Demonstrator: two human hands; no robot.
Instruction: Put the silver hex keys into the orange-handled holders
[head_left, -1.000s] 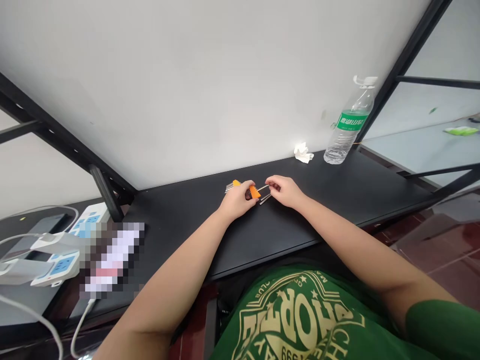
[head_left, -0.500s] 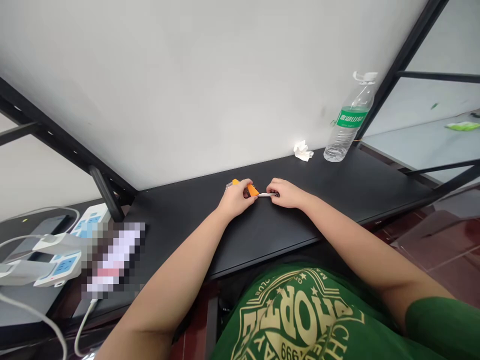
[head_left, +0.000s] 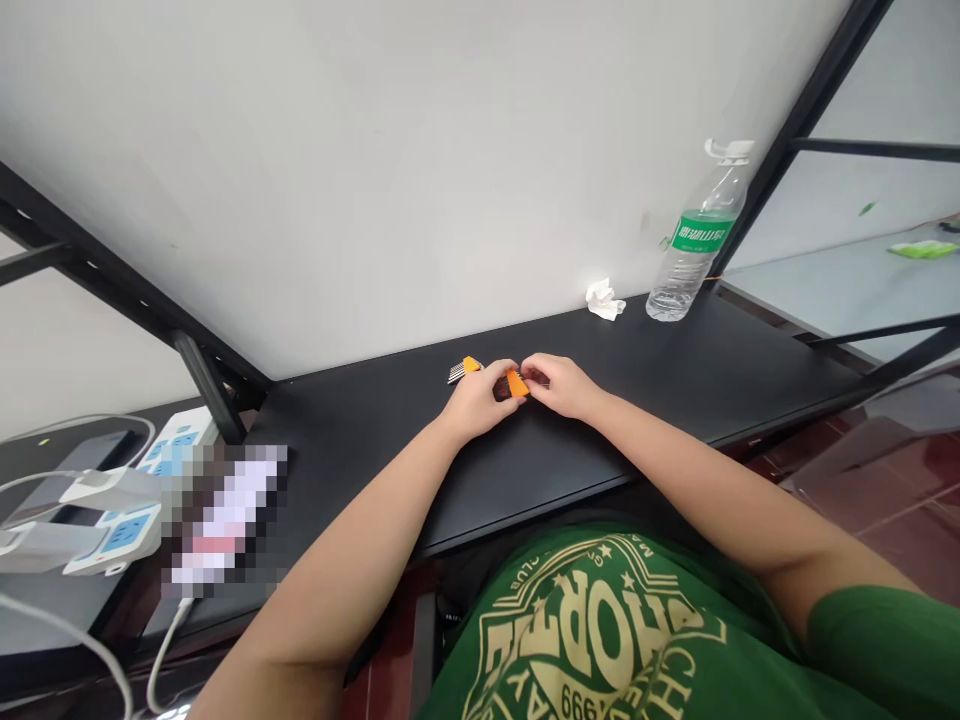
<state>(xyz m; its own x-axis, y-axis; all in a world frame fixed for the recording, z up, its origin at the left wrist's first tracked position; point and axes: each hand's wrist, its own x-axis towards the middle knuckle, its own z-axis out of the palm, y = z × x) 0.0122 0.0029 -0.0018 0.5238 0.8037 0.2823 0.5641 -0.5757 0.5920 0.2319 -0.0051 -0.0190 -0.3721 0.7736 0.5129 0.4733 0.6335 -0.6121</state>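
Note:
My left hand (head_left: 480,402) is closed around an orange and black holder (head_left: 516,383) that carries thin metal rods and looks like a hex key set. On the left, past the knuckles, another orange part (head_left: 470,365) shows with several silver rod ends (head_left: 456,373) fanned beside it. My right hand (head_left: 556,384) is pinched at the holder's right end, where the hex keys come out. Its fingertips touch or nearly touch the orange piece and cover most of the keys there. Both hands rest low over the black tabletop (head_left: 360,440).
A water bottle (head_left: 691,245) with a green label and a crumpled tissue (head_left: 604,300) stand by the wall. At left are a phone-like blurred item (head_left: 232,515) on a cable and a white power strip (head_left: 127,535) with plugs. Black metal frames flank the table.
My right hand has moved left, up against the orange end of the holder. The silver length that showed between the hands is now hidden. My left hand has shifted slightly right.

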